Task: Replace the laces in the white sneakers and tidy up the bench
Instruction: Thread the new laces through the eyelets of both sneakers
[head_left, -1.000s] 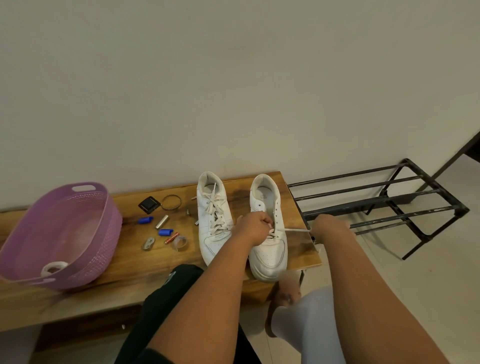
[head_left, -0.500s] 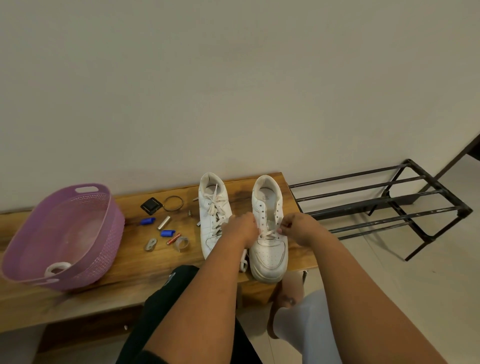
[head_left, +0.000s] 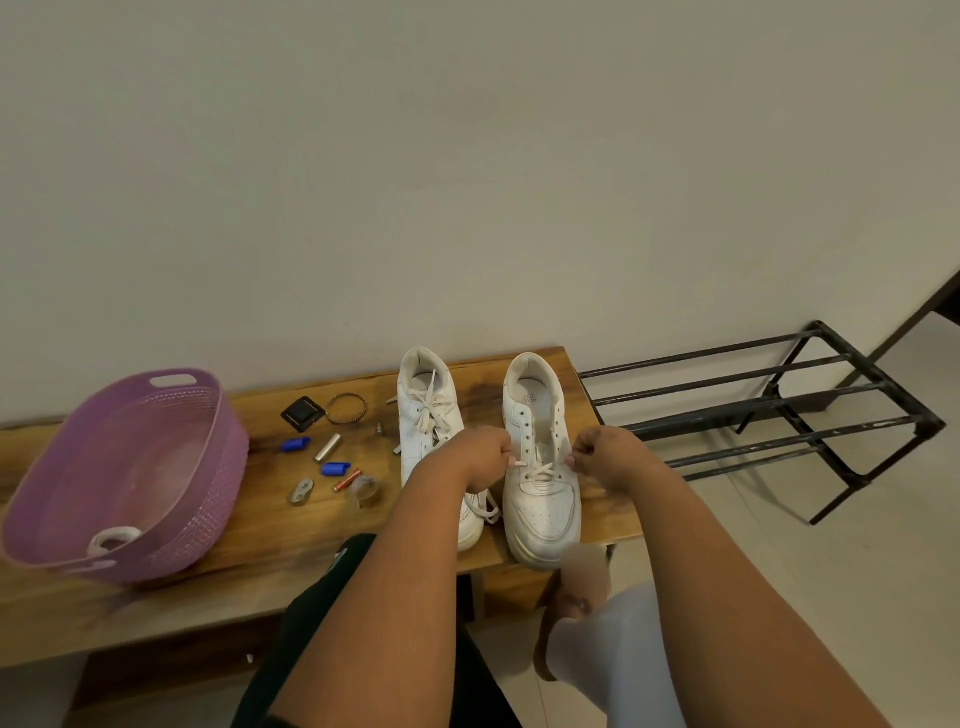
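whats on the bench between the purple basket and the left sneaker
In the head view, small clutter lies between the basket and the left sneaker: a black square piece, a ring, two blue caps, a silver tube and a battery.

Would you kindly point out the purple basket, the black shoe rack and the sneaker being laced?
purple basket (head_left: 218, 467): head view, on its right side wall.
black shoe rack (head_left: 779, 402): head view, on a middle rail.
sneaker being laced (head_left: 545, 506): head view, on its toe cap.
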